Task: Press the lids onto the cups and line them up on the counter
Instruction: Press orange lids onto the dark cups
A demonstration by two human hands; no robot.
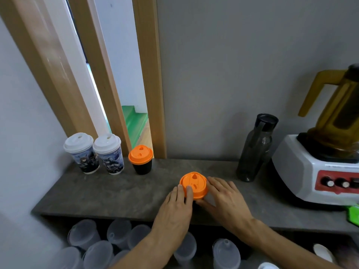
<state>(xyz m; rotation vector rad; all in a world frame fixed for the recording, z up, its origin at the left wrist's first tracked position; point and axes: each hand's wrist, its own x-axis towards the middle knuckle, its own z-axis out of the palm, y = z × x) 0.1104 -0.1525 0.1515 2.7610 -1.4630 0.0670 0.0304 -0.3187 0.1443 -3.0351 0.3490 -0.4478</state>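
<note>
**Lid half-seated on the 4th cup: a tip or a skewed seal is the risk**

Taking the dark water bottle [256, 150] as landmark: the orange lid [194, 185] sits on a cup just left of and nearer than the bottle, on the grey counter [101, 191]. The cup itself is almost hidden by the hands. The left hand [177, 204] lies with straight fingers on the lid's near-left edge, pressing. The right hand [225, 199] wraps the cup's right side; how tightly its fingers curl is hard to read.

Pressure falls on 1 edge only, so the lid could snap down crooked or the cup could tilt.

Far left of the bottle stand 3 finished cups: 2 printed cups with white lids [93, 154] touching, then a black cup with an orange lid [141, 160] just apart. Contents cannot be seen. The bottle looks empty. Right of it, a blender [318, 167] carries an amber jug.
</note>
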